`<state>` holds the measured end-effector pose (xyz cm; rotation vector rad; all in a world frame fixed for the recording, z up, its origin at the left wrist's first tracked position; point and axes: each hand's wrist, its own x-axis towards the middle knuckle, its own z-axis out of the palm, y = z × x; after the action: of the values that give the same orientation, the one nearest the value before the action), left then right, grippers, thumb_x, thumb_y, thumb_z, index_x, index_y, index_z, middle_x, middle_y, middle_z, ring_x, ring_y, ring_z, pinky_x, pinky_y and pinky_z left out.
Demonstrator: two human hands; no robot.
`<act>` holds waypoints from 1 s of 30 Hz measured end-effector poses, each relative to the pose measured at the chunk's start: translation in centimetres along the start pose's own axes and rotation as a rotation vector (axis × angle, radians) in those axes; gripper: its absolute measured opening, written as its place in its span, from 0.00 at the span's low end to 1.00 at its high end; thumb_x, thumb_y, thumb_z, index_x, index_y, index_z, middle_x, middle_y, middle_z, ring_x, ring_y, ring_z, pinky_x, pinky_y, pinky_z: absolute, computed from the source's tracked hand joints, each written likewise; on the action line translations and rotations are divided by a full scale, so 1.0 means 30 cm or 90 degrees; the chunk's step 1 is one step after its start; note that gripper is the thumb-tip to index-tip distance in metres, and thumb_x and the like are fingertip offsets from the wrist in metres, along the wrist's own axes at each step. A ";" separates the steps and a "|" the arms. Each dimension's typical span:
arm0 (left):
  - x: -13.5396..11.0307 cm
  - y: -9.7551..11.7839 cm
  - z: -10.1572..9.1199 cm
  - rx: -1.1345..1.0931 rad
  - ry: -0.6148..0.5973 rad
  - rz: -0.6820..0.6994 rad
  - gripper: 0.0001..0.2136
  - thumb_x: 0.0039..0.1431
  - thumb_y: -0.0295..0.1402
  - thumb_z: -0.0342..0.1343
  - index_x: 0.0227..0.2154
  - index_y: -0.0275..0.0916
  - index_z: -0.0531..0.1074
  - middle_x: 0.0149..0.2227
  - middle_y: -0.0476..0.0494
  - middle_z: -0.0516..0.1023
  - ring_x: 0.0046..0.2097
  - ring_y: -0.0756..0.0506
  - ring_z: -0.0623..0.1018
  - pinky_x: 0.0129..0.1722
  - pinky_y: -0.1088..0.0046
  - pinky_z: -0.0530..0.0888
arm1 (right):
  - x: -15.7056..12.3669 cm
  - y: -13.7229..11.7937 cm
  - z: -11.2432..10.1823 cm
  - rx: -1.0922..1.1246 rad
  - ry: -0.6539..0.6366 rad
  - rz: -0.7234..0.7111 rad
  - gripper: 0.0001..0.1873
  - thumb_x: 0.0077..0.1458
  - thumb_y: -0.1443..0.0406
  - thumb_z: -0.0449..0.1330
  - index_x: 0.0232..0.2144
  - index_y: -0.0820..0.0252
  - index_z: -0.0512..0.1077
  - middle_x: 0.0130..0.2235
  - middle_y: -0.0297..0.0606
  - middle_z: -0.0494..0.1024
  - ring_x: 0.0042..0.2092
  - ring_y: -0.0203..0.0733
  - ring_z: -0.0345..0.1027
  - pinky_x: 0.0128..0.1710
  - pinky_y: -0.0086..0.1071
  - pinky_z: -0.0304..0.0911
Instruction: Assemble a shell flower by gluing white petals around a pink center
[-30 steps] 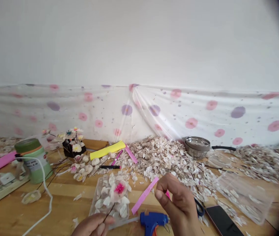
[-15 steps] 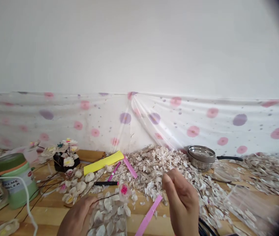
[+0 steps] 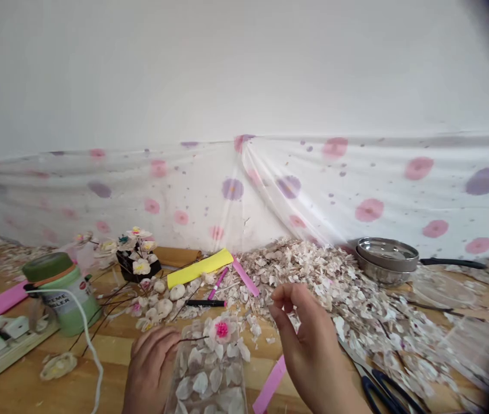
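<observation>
- 2 bare hands work low over the wooden table [image 3: 97, 351]: the left hand [image 3: 151, 368] pinches a thin dark wire stem [image 3: 192, 339] between thumb and forefinger, fingers closed round it.
- 1 small flower [image 3: 221, 329], pale petals around a bright pink centre, sits at the stem's far end, just above a clear tray of petals [image 3: 207, 382].
- The right hand [image 3: 308, 351] is raised beside the flower, thumb and forefinger tips nipped together; whether a small piece lies between them I cannot tell.
- The flower looks very light and brittle, and the petals would likely crack or come off under pressure, so the wire is the safer place to hold. The wire seems thin and bendable.
- Near the right hand lie a pink strip [image 3: 270, 386], black-handled scissors [image 3: 382, 386] and a heap of pale flakes [image 3: 334, 287].
- Farther left stand a green jar [image 3: 61, 293] and a small flower arrangement [image 3: 134, 256]; 2 stacked metal bowls [image 3: 386, 261] sit at the back right.
</observation>
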<state>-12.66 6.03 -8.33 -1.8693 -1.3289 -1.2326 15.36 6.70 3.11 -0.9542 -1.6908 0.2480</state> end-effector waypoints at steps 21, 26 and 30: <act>-0.019 0.036 0.026 -0.078 0.057 -0.127 0.07 0.61 0.30 0.50 0.36 0.44 0.73 0.34 0.48 0.80 0.35 0.46 0.80 0.36 0.72 0.78 | -0.064 -0.033 0.082 0.068 -0.155 -0.129 0.12 0.60 0.74 0.47 0.38 0.56 0.67 0.30 0.35 0.72 0.33 0.39 0.66 0.33 0.30 0.60; -0.004 0.044 0.021 -0.077 0.058 -0.134 0.08 0.60 0.32 0.50 0.34 0.44 0.74 0.31 0.49 0.81 0.31 0.46 0.80 0.29 0.74 0.77 | -0.057 -0.052 0.116 0.008 -0.148 -0.254 0.19 0.56 0.75 0.48 0.47 0.61 0.68 0.28 0.39 0.73 0.30 0.43 0.63 0.28 0.32 0.58; -0.006 0.047 0.014 -0.075 0.053 -0.154 0.07 0.60 0.33 0.50 0.34 0.43 0.74 0.30 0.49 0.81 0.29 0.46 0.80 0.25 0.76 0.75 | -0.063 -0.048 0.153 -0.087 -0.225 -0.331 0.21 0.56 0.72 0.51 0.52 0.64 0.67 0.28 0.41 0.73 0.30 0.44 0.64 0.28 0.34 0.59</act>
<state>-11.23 5.77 -8.56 -1.7524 -1.4991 -1.5235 10.72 5.83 1.00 -0.5551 -2.2400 -0.0512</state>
